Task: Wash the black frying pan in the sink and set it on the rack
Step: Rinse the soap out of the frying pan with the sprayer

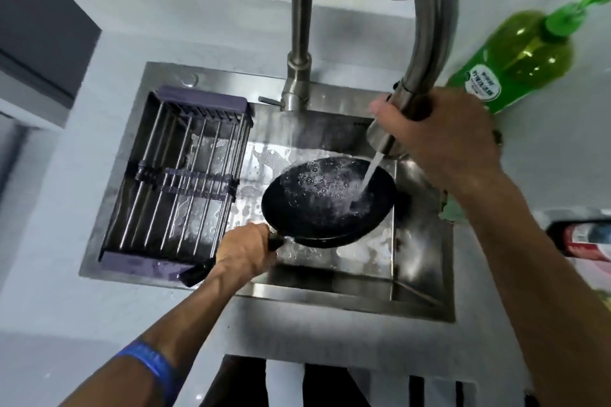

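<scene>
The black frying pan (317, 208) is held tilted over the steel sink (330, 287), foamy water pooling inside it. My left hand (246, 249) grips the pan's black handle, whose end sticks out past my wrist. My right hand (439, 142) is closed around the pull-down faucet head (385, 139), and a stream of water runs from it into the pan's right side. The rack (178, 175), with metal bars and purple ends, spans the sink's left part and holds nothing.
A green dish soap bottle (515, 56) stands on the counter at the right, close to my right hand. The faucet column (299, 43) rises behind the sink. Jars line the back ledge. A red and black object (582, 238) lies at the far right.
</scene>
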{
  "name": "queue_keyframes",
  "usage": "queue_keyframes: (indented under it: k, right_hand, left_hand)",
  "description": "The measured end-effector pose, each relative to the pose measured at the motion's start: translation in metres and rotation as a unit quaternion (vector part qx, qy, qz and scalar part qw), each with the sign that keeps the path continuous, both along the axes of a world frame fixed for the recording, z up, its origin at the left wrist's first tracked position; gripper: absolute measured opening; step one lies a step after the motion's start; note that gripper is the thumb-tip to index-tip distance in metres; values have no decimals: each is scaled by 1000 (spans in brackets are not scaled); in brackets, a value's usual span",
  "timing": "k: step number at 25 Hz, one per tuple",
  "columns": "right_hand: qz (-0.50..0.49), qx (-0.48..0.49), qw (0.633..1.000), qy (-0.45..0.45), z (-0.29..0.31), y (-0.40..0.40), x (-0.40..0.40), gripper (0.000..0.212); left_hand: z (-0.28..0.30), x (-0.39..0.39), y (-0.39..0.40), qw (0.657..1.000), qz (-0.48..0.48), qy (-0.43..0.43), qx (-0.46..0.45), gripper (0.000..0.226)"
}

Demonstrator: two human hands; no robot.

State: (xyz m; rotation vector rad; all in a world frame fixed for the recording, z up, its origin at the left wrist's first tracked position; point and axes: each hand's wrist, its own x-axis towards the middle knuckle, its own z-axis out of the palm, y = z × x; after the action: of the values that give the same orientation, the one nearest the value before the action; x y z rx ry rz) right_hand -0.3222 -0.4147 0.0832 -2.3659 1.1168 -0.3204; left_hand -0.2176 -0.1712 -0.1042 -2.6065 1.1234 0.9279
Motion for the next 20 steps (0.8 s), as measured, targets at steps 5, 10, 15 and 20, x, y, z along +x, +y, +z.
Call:
queue_keyframes:
  k: [5, 10, 15, 20]
  right_hand:
    - [13, 14, 1000, 21, 3, -6, 2, 48]
    - [-3, 47, 999, -3, 2, -7, 3, 43]
    - [-6, 70, 997, -18, -2, -7, 3, 41]
    - [49, 117, 990, -63, -7, 12, 6, 40]
  left_hand:
    - [10, -8, 17, 985, 78, 138, -62, 45]
    - [12, -9, 5, 984, 74, 139, -88, 35]
    - [20, -5, 2, 688, 492, 496, -194, 37]
    - [17, -5, -8, 526, 616, 555, -190, 24]
